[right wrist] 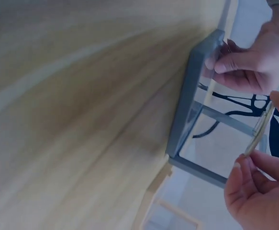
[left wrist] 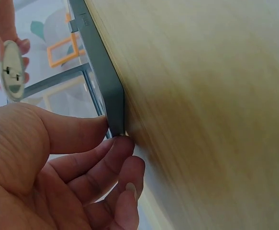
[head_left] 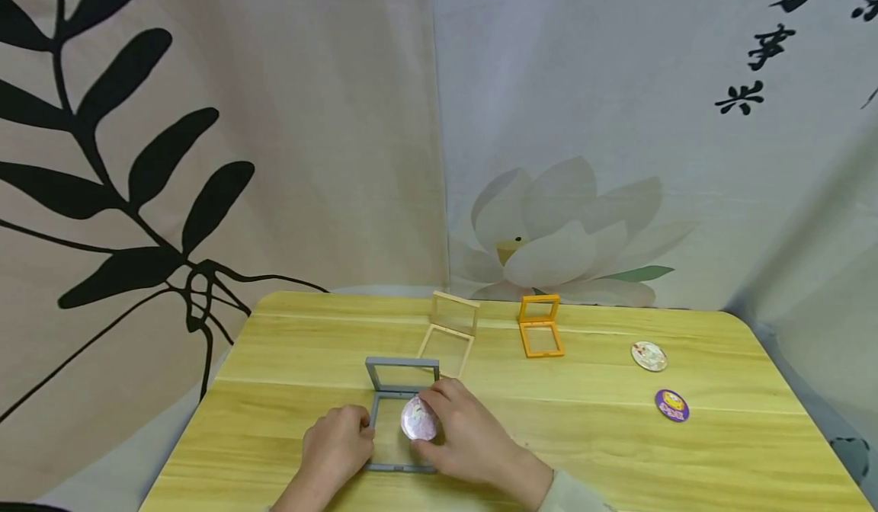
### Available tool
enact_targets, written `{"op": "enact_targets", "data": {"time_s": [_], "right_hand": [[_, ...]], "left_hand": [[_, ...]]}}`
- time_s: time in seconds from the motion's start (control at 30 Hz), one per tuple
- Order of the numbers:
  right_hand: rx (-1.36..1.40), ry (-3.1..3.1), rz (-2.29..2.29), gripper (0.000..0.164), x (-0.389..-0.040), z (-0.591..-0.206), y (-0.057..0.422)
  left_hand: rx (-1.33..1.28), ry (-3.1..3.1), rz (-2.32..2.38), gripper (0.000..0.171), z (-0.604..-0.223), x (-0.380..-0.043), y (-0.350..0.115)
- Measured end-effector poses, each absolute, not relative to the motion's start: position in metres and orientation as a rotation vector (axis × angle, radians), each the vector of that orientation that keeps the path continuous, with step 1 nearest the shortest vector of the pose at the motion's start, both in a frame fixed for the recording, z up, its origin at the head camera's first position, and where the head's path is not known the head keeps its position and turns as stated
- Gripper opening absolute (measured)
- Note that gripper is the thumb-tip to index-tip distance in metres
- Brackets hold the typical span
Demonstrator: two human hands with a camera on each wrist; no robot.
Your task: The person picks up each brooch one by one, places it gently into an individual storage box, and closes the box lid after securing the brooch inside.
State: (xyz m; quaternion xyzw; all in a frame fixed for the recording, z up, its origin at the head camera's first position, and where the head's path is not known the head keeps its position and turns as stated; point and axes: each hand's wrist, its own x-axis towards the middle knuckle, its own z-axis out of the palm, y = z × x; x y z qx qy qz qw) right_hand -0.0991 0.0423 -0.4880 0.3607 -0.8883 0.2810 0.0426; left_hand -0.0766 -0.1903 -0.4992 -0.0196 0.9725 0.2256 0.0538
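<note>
Left hand (head_left: 338, 443) pinches the grey square plastic-looking frame (head_left: 401, 468) — maybe steadying it; right hand (head_left: 469, 436) pinches a shiny pinkish round badge (head_left: 419, 419) by the rim — probably sparing its face

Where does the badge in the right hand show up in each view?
Head: badge below centre, shiny face visible.
Left wrist: badge at upper left, back visible.
Right wrist: badge at right, nearly edge-on.
Shared landmark: the grey frame, in all three views.
</note>
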Motion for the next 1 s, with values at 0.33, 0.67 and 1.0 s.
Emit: {"op": "enact_targets", "data": {"time_s": [0.33,0.67,1.0], "right_hand": [[1.129,-2.769,0.833,0.048,-0.108,-0.502,0.018],[1.160,-2.745,0.676,0.048,-0.110,-0.516,0.010],[1.199,-2.732,0.613,0.049,-0.110,-0.518,0.005]], "left_hand": [[-0.034,2.986,0.670,0.015,-0.500,-0.079,-0.192],[-0.064,2.943,0.653,0.011,-0.499,-0.080,-0.192],[-0.062,2.958,0.647,0.015,-0.500,-0.080,-0.192]]}}
